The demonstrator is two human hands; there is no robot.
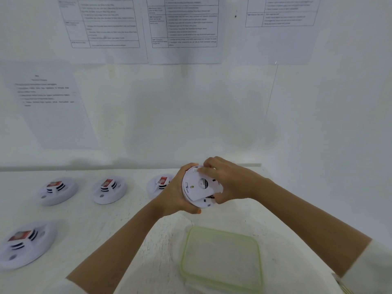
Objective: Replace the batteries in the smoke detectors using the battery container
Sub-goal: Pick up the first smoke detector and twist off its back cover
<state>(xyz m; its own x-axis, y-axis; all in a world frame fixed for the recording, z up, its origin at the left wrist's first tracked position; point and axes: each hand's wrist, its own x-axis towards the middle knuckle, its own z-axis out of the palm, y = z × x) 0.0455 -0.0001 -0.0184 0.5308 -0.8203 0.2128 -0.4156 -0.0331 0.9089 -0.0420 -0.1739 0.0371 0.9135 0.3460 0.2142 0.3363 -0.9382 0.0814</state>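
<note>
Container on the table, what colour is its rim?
The container has a pale green rim; the head view shows it best.

The round white plastic smoke detector (pixel 199 187) between the left hand (pixel 178 194) and the right hand (pixel 231 181) carries black markings and one small yellow-green dot. Left of the hands, four round white plastic detectors (pixel 58 190) show black slots and red-and-white labels. Below the hands, the clear rectangular plastic container (pixel 222 231) has a pale green rim. The counter (pixel 127 213) is white and faintly speckled.

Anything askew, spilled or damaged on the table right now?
Nothing stands out. Four smoke detectors lie flat and apart on the table; the container sits level. On the held detector the back cover is off-centre, which fits the left hand and right hand opening it.
</note>
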